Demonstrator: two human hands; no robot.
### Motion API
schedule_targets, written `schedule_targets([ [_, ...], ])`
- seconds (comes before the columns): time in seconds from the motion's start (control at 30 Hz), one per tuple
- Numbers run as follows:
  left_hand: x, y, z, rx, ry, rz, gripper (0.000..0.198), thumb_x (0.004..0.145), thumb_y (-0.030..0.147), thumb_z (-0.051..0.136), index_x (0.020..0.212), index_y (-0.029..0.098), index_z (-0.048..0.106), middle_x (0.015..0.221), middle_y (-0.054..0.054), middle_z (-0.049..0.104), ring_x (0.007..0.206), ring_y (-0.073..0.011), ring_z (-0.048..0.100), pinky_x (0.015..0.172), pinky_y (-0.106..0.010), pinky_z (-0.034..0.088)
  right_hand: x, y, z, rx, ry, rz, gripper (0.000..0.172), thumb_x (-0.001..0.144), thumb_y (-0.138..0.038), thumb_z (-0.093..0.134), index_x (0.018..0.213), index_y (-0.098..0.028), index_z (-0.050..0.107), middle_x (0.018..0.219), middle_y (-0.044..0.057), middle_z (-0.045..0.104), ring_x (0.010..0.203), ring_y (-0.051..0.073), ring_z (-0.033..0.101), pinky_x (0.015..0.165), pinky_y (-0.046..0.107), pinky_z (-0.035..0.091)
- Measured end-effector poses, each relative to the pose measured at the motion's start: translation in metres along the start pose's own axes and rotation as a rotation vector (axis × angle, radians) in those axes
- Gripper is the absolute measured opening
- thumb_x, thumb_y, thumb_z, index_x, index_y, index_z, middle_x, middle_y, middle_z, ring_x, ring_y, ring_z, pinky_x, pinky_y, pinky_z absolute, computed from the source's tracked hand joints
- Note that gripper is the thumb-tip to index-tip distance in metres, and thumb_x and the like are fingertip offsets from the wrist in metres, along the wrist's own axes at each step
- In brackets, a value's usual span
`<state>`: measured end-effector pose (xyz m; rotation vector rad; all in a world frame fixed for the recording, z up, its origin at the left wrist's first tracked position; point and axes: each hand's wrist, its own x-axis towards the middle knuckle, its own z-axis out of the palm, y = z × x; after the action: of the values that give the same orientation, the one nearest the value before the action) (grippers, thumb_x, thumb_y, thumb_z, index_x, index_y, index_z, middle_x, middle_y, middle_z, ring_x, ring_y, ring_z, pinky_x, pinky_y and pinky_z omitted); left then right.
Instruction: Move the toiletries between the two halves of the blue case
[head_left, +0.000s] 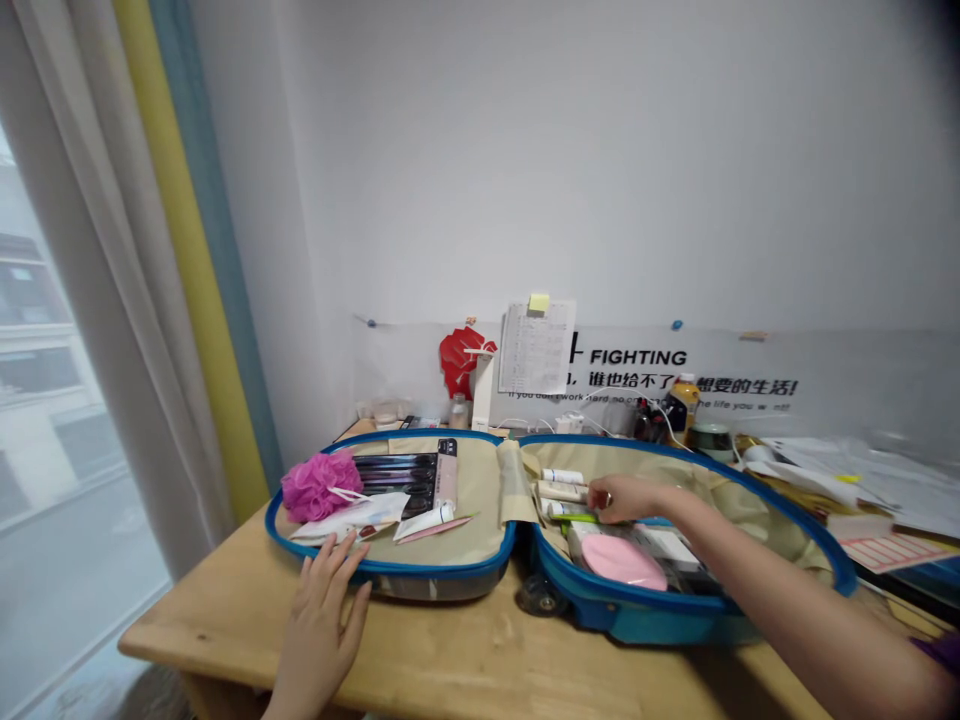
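Note:
An open suitcase (450,573) with a blue rim lies flat, its two halves side by side. My left hand (322,605) is open, fingers spread against the front rim of the left half. That half holds a magenta bath puff (324,484), a pack of pens (397,482), a white packet (352,516) and a white tube (424,521). Over the right half, my right hand (616,497) has its fingers drawn together beside several tubes (562,491) and a thin green item (576,518); what they pinch is hidden. Nearer me sits a pink plastic box (622,562).
The suitcase rests on a wooden table (225,620). Behind it stand a white desk lamp (482,390) and a yellow-labelled bottle (681,408), against a wall with a printed banner (637,370). Papers (862,490) are piled at right; curtains (180,250) hang at left.

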<state>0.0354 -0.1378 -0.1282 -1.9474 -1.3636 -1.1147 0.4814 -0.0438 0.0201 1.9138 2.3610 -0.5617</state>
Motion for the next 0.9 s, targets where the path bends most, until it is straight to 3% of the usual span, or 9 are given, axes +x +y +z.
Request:
schedule_targets([
  [0.27, 0.0, 0.0, -0.001, 0.003, 0.006, 0.005, 0.044, 0.091, 0.026, 0.044, 0.135, 0.023, 0.041, 0.136, -0.012, 0.053, 0.14, -0.025, 0.03, 0.114, -0.052, 0.023, 0.0, 0.014, 0.012, 0.068, -0.032, -0.007, 0.041, 0.053, -0.017, 0.061, 0.094, -0.016, 0.066, 0.092, 0.006, 0.068, 0.081, 0.018, 0.06, 0.069, 0.026, 0.044],
  [0.4, 0.0, 0.0, -0.001, -0.007, 0.008, -0.004, 0.044, 0.091, 0.026, 0.044, 0.136, 0.024, 0.041, 0.135, -0.011, 0.053, 0.14, -0.025, 0.031, 0.114, -0.053, 0.024, -0.001, 0.018, 0.01, 0.097, 0.014, -0.005, 0.026, 0.053, -0.016, 0.061, 0.078, -0.016, 0.067, 0.072, 0.004, 0.064, 0.067, 0.016, 0.055, 0.063, 0.027, 0.041],
  [0.47, 0.001, 0.001, -0.002, -0.01, 0.004, -0.014, 0.045, 0.091, 0.026, 0.044, 0.136, 0.025, 0.04, 0.136, -0.011, 0.053, 0.14, -0.0254, 0.031, 0.114, -0.053, 0.023, -0.004, 0.02, 0.006, 0.137, 0.044, -0.009, 0.02, 0.058, -0.023, 0.062, 0.076, -0.016, 0.066, 0.063, 0.002, 0.06, 0.06, 0.014, 0.051, 0.058, 0.026, 0.039],
  [0.57, 0.002, 0.003, -0.003, -0.013, -0.004, -0.024, 0.045, 0.092, 0.025, 0.043, 0.136, 0.025, 0.04, 0.137, -0.011, 0.052, 0.14, -0.0252, 0.031, 0.115, -0.054, 0.023, -0.01, 0.015, -0.004, 0.227, 0.14, -0.054, 0.032, 0.072, -0.038, 0.055, 0.09, -0.014, 0.066, 0.06, 0.002, 0.057, 0.055, 0.013, 0.049, 0.055, 0.026, 0.04],
  [0.73, 0.002, 0.004, -0.004, -0.012, 0.009, -0.013, 0.045, 0.091, 0.024, 0.044, 0.136, 0.024, 0.041, 0.136, -0.01, 0.054, 0.141, -0.0239, 0.028, 0.115, -0.051, 0.022, -0.018, -0.031, -0.016, 0.312, 0.401, -0.241, 0.052, 0.088, -0.048, 0.034, 0.12, -0.016, 0.058, 0.073, 0.004, 0.061, 0.066, 0.016, 0.055, 0.064, 0.029, 0.045],
  [0.9, 0.001, 0.003, -0.003, -0.022, -0.004, -0.039, 0.044, 0.091, 0.026, 0.044, 0.135, 0.024, 0.043, 0.137, -0.01, 0.053, 0.14, -0.0248, 0.032, 0.115, -0.052, 0.022, -0.008, -0.107, 0.005, 0.28, 0.354, -0.549, 0.037, 0.088, -0.03, 0.04, 0.116, -0.023, 0.064, 0.101, 0.006, 0.069, 0.087, 0.016, 0.063, 0.085, 0.031, 0.047],
])
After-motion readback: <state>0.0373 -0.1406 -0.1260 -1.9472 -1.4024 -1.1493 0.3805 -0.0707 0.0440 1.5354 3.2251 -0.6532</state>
